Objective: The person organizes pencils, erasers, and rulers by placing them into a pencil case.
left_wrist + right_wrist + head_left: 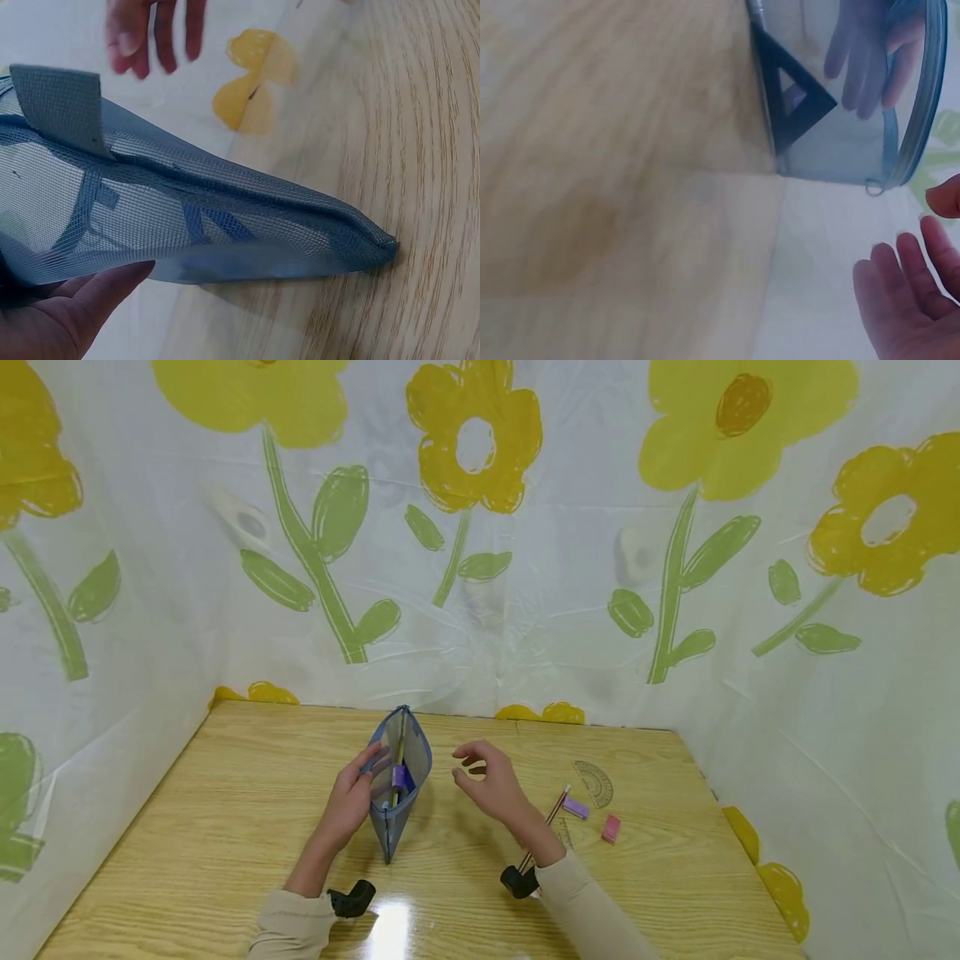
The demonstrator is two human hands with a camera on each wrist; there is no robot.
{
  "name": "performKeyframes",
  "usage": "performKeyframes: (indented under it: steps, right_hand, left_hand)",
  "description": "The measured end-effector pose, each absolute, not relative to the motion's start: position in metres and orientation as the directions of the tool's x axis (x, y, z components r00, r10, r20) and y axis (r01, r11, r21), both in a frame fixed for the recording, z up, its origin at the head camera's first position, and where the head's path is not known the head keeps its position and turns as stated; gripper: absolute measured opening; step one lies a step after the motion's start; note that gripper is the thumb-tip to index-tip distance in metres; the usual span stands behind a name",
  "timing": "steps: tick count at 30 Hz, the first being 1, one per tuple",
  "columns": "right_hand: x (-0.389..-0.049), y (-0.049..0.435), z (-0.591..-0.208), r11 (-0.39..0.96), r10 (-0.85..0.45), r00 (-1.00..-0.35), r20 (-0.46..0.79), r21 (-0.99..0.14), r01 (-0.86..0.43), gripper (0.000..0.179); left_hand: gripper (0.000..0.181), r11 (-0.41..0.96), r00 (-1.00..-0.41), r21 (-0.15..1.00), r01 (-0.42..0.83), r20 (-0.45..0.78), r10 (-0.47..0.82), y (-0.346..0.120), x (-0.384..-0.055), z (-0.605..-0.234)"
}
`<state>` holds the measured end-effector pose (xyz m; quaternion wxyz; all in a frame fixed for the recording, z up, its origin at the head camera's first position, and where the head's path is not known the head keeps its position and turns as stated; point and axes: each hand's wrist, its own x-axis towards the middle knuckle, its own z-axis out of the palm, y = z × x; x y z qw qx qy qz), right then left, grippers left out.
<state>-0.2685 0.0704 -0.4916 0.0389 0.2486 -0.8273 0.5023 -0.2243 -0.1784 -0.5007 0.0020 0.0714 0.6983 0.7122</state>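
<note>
A blue-grey mesh pencil pouch [391,833] stands with its top spread apart on the wooden table. My left hand [351,792] grips its left wall, thumb and fingers on either side of the mesh. Inside lie a yellow pencil [401,749] and a small purple block [398,777]. Through the pouch's wall in the right wrist view, a dark set square [784,131] shows near the bottom, with left-hand fingers behind. My right hand [491,779] hovers right of the pouch, apart from it, fingers loosely bent and holding nothing.
On the table's right lie a clear protractor [595,783], a purple eraser [576,807], a pink eraser [611,828] and a dark-striped pencil [557,807]. A clear ruler [566,833] is partly hidden by my right arm. Flower-printed white sheets [555,610] enclose the table.
</note>
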Motion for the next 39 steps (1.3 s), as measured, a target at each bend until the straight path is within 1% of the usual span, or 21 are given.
performKeyframes:
  steps: [7, 13, 15, 25, 32, 37, 39]
  right_hand:
    - [-0.255, 0.091, -0.503, 0.338, -0.309, -0.921, 0.239, -0.877, -0.341, 0.021]
    - [-0.243, 0.110, -0.505, 0.366, -0.320, -0.933, 0.167, -0.886, -0.284, 0.026]
    - [-0.243, 0.117, -0.513, 0.373, -0.324, -0.932, 0.162, -0.884, -0.283, 0.028]
    - [-0.233, 0.140, -0.520, 0.414, -0.339, -0.934, 0.112, -0.874, -0.255, 0.038]
    - [-0.230, 0.155, -0.519, 0.459, -0.414, -0.905, 0.100, -0.835, -0.302, 0.047]
    - [-0.229, 0.164, -0.517, 0.509, -0.452, -0.890, 0.063, -0.801, -0.315, 0.051]
    - [-0.229, 0.168, -0.516, 0.538, -0.465, -0.884, 0.047, -0.778, -0.325, 0.049]
  left_hand:
    - [0.055, -0.017, -0.989, 0.995, 0.098, 0.099, 0.111, -0.177, -0.225, -0.500]
    - [0.055, -0.008, -0.989, 0.995, 0.098, 0.099, 0.109, -0.176, -0.226, -0.500]
    - [0.055, -0.003, -0.989, 0.995, 0.095, 0.095, 0.109, -0.176, -0.225, -0.499]
    - [0.054, 0.001, -0.990, 0.995, 0.096, 0.096, 0.108, -0.175, -0.224, -0.499]
    - [0.054, 0.003, -0.989, 0.995, 0.096, 0.095, 0.111, -0.176, -0.223, -0.498]
    - [0.054, 0.002, -0.989, 0.996, 0.091, 0.090, 0.114, -0.176, -0.223, -0.498]
    - [0.054, 0.004, -0.989, 0.996, 0.090, 0.089, 0.115, -0.176, -0.223, -0.498]
